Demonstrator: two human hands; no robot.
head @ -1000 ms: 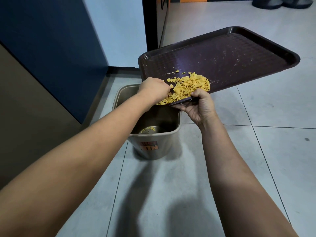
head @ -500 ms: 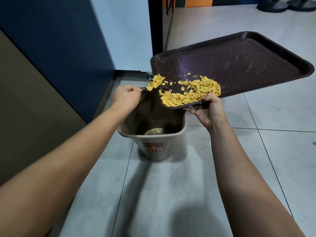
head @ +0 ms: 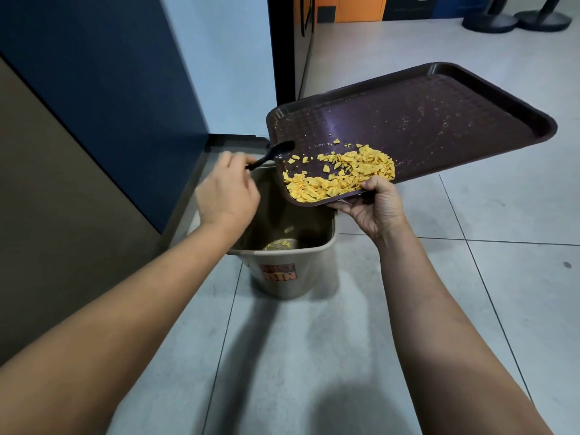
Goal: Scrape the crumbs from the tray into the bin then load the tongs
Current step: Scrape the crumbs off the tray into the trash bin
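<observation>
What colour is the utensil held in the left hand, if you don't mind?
Black. The spoon-like utensil shows best in the head view, beside the tray's left edge.

two bare forearms are showing, one entering from the lower left of the frame, the other from the lower right. no sleeve is reaching into view. the left hand (head: 226,192) and right hand (head: 375,206) are wearing no gloves, rings or watch.

Crumbs (head: 339,175) on tilted tray (head: 439,120), above bin (head: 292,277) on floor (head: 314,356).
</observation>
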